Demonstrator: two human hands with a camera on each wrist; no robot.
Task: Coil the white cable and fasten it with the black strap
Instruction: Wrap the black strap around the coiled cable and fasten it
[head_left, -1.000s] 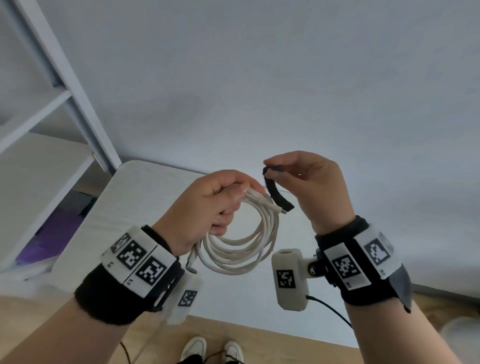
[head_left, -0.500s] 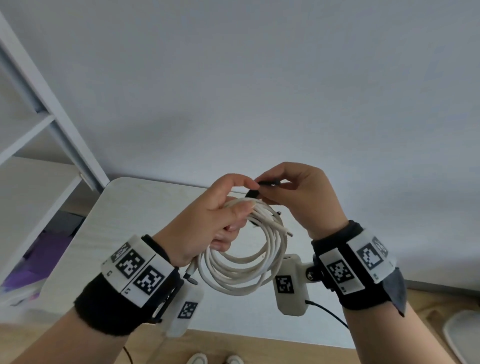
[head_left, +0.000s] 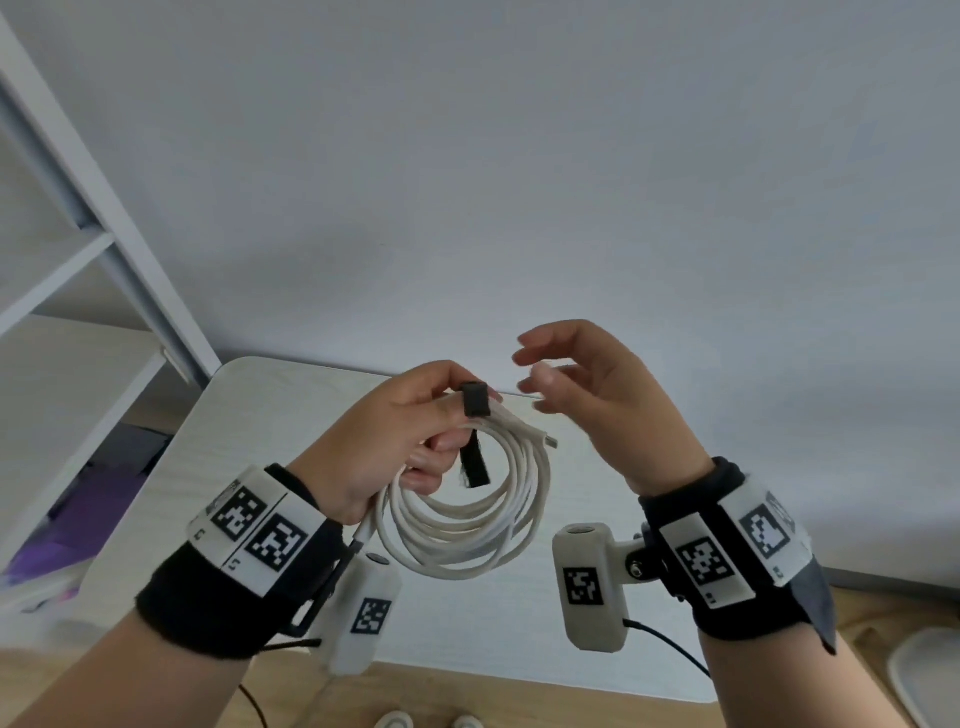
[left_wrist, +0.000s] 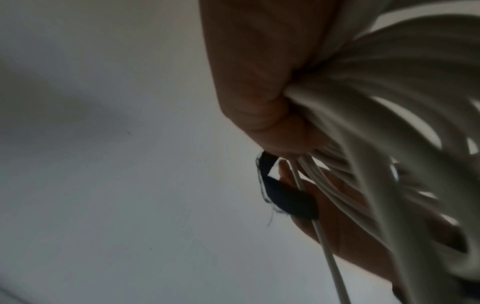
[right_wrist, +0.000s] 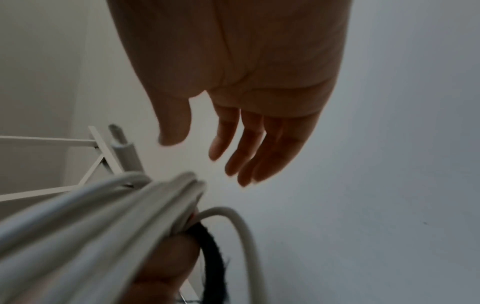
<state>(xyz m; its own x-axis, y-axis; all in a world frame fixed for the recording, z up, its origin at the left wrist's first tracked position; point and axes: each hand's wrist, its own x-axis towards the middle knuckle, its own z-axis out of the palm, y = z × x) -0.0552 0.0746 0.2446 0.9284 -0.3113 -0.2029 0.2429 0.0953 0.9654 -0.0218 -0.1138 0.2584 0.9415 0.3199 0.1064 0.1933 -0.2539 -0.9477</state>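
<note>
The white cable (head_left: 467, 525) is wound into a round coil of several loops and hangs in the air above the table. My left hand (head_left: 415, 436) grips the coil's top, thumb and fingers pinching the bundle (left_wrist: 363, 115). The black strap (head_left: 475, 400) lies over the bundle at my fingertips, one end dangling down inside the coil (head_left: 471, 465); it shows too in the left wrist view (left_wrist: 283, 197) and right wrist view (right_wrist: 213, 261). My right hand (head_left: 566, 374) hovers just right of the strap, fingers (right_wrist: 249, 150) spread and holding nothing.
A pale wooden table (head_left: 249, 415) lies below the hands against a plain grey wall. A white shelf frame (head_left: 109, 260) stands at the left, with something purple (head_left: 98, 514) low down. Wrist cameras (head_left: 592, 587) hang under both wrists.
My right hand let go of the black strap and drew back to the right with its fingers spread. The strap now sits draped over the coil under my left fingers.
</note>
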